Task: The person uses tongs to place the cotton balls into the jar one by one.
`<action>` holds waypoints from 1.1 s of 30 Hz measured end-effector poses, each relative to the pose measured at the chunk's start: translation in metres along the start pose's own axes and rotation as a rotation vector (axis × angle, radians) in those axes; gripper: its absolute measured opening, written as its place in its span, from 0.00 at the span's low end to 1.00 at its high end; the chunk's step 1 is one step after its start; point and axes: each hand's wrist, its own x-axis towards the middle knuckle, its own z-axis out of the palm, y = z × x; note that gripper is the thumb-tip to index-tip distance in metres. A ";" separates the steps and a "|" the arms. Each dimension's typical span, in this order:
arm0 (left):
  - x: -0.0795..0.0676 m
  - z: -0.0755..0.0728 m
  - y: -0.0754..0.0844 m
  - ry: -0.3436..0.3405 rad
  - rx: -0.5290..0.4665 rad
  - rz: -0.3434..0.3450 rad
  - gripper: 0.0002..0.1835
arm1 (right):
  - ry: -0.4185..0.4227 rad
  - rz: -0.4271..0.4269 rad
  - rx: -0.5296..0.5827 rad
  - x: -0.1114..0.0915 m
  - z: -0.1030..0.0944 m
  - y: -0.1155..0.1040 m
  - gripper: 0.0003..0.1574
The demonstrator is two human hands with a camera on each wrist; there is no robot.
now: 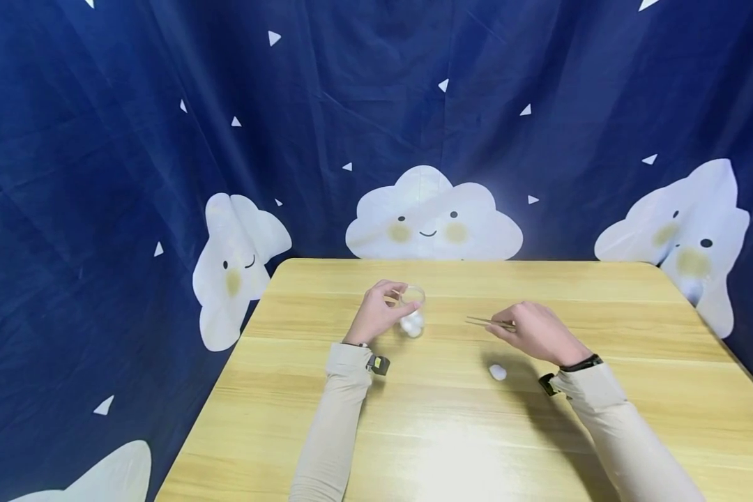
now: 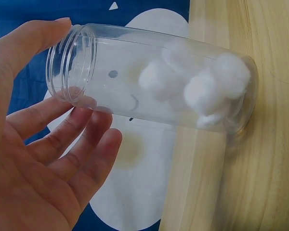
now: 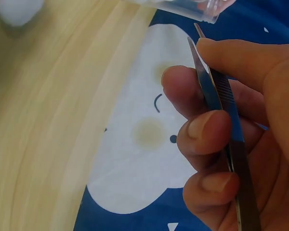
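Note:
My left hand (image 1: pixel 381 310) grips a clear plastic jar (image 2: pixel 135 72) near its threaded mouth, thumb on one side and fingertips on the other. Several white cotton balls (image 2: pixel 202 94) lie at the jar's bottom, which stands on the table. To the right, my right hand (image 1: pixel 536 333) holds metal tweezers (image 3: pixel 226 106) between thumb and fingers, tips apart with nothing between them. The tweezers point left toward the jar. One loose cotton ball (image 1: pixel 498 372) lies on the table below the right hand, and part of it shows in the right wrist view's top left corner.
The wooden table (image 1: pixel 326 390) ends at a dark blue curtain (image 1: pixel 376 104) printed with white clouds and triangles. A small dark device (image 1: pixel 378 364) is strapped to the left wrist, and another (image 1: pixel 548 384) to the right wrist.

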 end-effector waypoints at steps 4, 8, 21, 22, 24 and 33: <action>0.001 0.000 -0.001 -0.002 -0.004 0.003 0.31 | 0.002 -0.005 -0.012 -0.010 0.001 0.004 0.23; 0.001 -0.001 0.000 -0.002 -0.007 0.000 0.31 | -0.001 -0.005 -0.021 -0.020 0.003 0.009 0.17; 0.001 0.001 -0.002 -0.003 -0.011 -0.001 0.31 | -0.043 0.049 -0.037 -0.052 0.010 0.019 0.06; 0.001 0.001 -0.002 -0.002 -0.011 0.000 0.31 | -0.046 0.049 -0.038 -0.054 0.010 0.019 0.07; 0.001 0.001 -0.002 0.000 -0.012 0.002 0.31 | -0.044 0.048 -0.049 -0.057 0.012 0.021 0.07; 0.001 -0.001 0.000 0.002 -0.012 0.004 0.31 | -0.054 0.071 -0.047 -0.069 0.021 0.024 0.04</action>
